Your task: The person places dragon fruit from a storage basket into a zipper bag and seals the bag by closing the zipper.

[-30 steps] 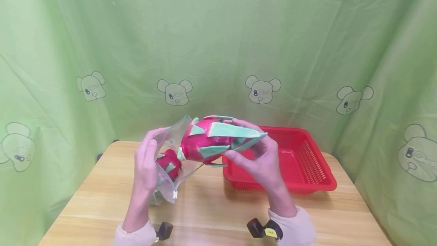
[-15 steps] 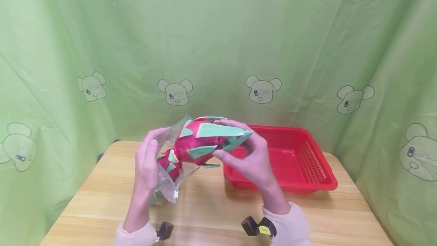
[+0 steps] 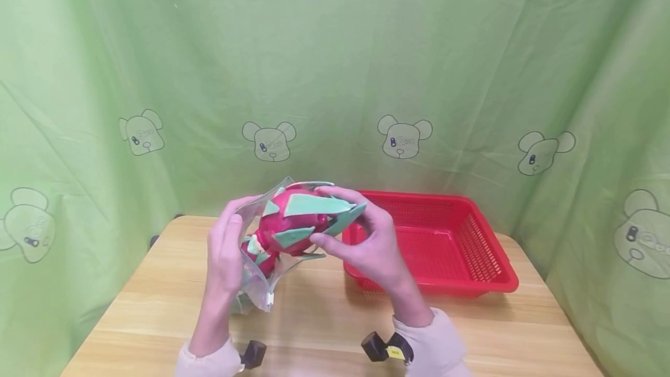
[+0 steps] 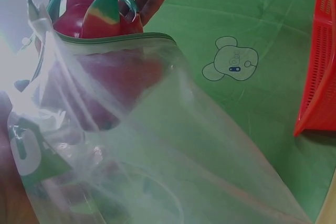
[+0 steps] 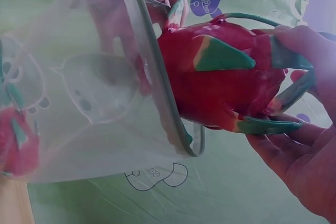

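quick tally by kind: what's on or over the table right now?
Dragon fruit: 2, one gripped by the right hand at the bag mouth, one already inside the bag
Clear zip bag: 1, held by the left hand
Red basket: 1
Total: 4

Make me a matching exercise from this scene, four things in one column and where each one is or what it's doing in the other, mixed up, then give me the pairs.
Things:
1. dragon fruit in the right hand
2. second dragon fruit
3. red basket
4. left hand

Places or states:
A. stands on the table, nothing visible in it
B. grips the clear zip bag by its mouth
C. lies deep inside the bag
D. partway through the bag's mouth, leafy tip held by the right hand

Pairs: 1-D, 2-C, 3-A, 4-B
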Demonstrator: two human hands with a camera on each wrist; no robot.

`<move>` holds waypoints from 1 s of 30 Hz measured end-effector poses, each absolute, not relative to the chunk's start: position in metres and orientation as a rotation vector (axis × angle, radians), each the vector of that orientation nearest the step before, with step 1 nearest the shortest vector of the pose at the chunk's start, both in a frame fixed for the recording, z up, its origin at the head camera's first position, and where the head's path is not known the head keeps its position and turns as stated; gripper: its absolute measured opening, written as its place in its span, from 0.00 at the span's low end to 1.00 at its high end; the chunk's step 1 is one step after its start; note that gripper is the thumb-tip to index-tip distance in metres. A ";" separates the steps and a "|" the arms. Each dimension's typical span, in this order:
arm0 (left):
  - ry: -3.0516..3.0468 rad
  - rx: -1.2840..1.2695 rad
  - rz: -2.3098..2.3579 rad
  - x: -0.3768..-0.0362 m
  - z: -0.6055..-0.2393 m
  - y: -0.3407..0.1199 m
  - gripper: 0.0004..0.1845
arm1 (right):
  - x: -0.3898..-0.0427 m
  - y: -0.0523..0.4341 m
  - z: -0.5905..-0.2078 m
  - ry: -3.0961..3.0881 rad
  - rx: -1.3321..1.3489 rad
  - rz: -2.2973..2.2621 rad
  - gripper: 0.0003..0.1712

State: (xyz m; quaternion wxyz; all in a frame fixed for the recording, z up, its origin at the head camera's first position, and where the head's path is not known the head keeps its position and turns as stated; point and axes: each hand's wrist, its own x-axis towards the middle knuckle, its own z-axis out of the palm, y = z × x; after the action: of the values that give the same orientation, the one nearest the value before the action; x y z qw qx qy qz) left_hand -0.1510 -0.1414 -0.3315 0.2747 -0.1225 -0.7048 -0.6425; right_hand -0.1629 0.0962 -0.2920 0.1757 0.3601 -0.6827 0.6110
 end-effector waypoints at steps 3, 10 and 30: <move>-1.896 -0.327 -1.727 -0.151 -0.332 -0.142 0.21 | -0.163 0.092 -0.293 -1.945 1.045 1.722 0.36; -1.901 -0.312 -1.727 -0.149 -0.331 -0.143 0.21 | -0.164 0.086 -0.294 -1.921 1.112 1.712 0.37; -1.888 -0.311 -1.730 -0.147 -0.332 -0.143 0.20 | -0.164 0.074 -0.298 -1.965 1.208 1.449 0.39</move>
State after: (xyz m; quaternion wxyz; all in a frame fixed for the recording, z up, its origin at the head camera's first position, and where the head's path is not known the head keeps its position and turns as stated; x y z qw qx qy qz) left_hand -0.1467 -0.1428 -0.3317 0.2775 -0.1157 -0.7031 -0.6444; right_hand -0.1641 0.0744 -0.2979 0.2072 0.4337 -0.7057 0.5205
